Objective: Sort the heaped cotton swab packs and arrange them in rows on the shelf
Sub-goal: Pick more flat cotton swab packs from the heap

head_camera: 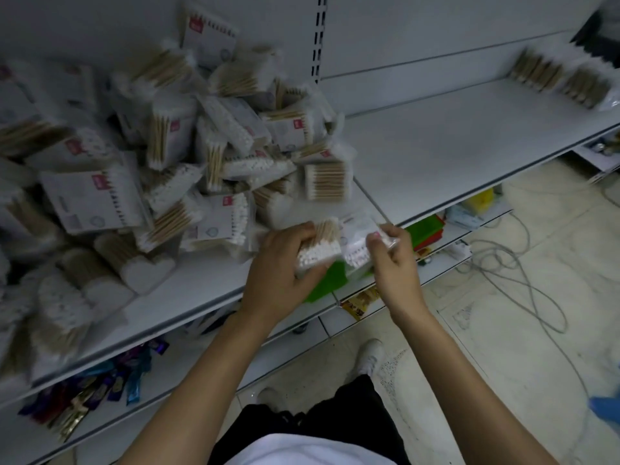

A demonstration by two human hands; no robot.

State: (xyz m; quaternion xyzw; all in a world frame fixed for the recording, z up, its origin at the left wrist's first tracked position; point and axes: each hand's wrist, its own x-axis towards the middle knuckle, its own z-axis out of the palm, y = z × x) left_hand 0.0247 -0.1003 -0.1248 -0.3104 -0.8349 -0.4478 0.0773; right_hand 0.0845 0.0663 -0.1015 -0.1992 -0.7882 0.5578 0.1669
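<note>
Beside the heap (161,156) on the shelf (436,152), most of your sorting is still ahead: only a short row (563,78) stands far right of that heap. Your left hand (281,260) grips a wooden-stick pack (318,250), your right hand (392,253) a white pack (357,246), both just right of the heap's front edge. No bins hold any.

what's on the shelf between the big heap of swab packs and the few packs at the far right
Nothing. In the head view that stretch of shelf is bare between the heap and the far-right packs. Both hands hold packs at the front edge, outside that stretch.
</note>
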